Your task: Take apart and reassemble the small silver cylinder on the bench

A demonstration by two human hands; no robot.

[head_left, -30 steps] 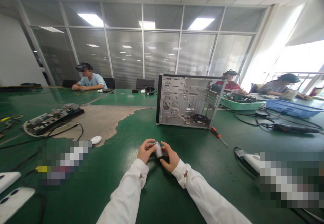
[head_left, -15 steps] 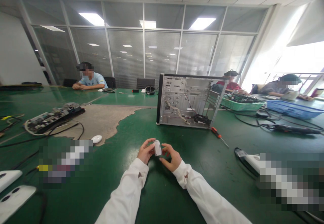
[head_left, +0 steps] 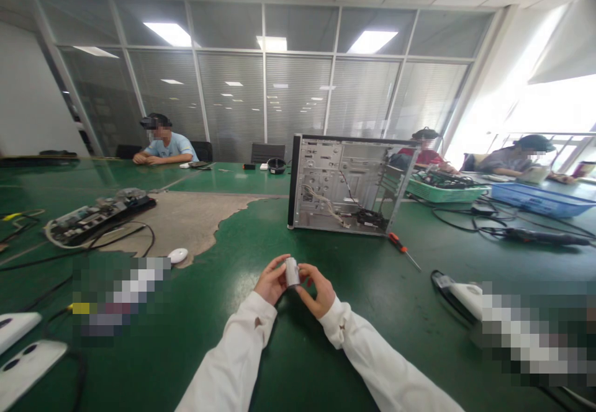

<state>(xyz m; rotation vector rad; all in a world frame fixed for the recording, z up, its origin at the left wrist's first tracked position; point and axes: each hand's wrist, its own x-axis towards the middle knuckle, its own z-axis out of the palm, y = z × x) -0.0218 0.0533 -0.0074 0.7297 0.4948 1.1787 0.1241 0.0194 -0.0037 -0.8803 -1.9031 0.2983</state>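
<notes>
Two grips, likely steadying the cylinder [head_left: 292, 272]: left hand [head_left: 270, 283] holds it at nine o'clock, right hand [head_left: 320, 289] pinches it at three.

Tabletop [head_left: 298, 362] glossy; PC case [head_left: 356, 182] metal; blue tray [head_left: 542, 201] plast.

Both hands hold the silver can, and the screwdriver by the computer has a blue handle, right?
Not blue: the head view shows the screwdriver by the computer has an orange-red handle. The left hand and right hand hold the silver can.
</notes>
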